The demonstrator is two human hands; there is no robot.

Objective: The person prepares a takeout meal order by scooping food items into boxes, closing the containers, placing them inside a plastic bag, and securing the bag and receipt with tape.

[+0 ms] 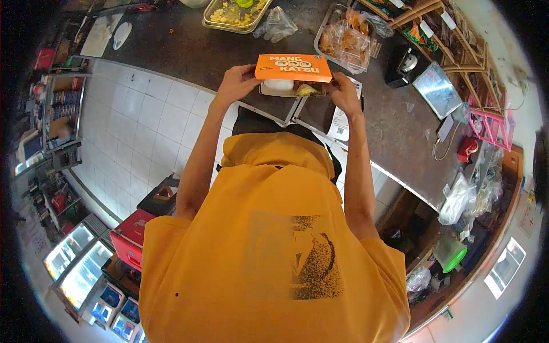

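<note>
An orange-lidded meal box (293, 67), printed "MANG KATSU", is held between both hands at the counter's near edge. Its lid is partly raised. Through the front gap show a white rounded portion (278, 85), perhaps rice, and some yellowish food (307, 90). My left hand (239, 83) grips the box's left side, fingers curled at the lid corner. At the right side my right hand (344, 95) closes on the box edge, its fingertips partly hidden. A printed paper slip (339, 124) lies on the counter beneath my right wrist.
Behind the box are a tray of yellow food (235, 26), a crumpled clear plastic glove (277, 25) and a tray of bagged food (349, 43). To the right sit a tablet-like screen (437, 90), a phone (445, 129) with a cable and a red tape dispenser (467, 149).
</note>
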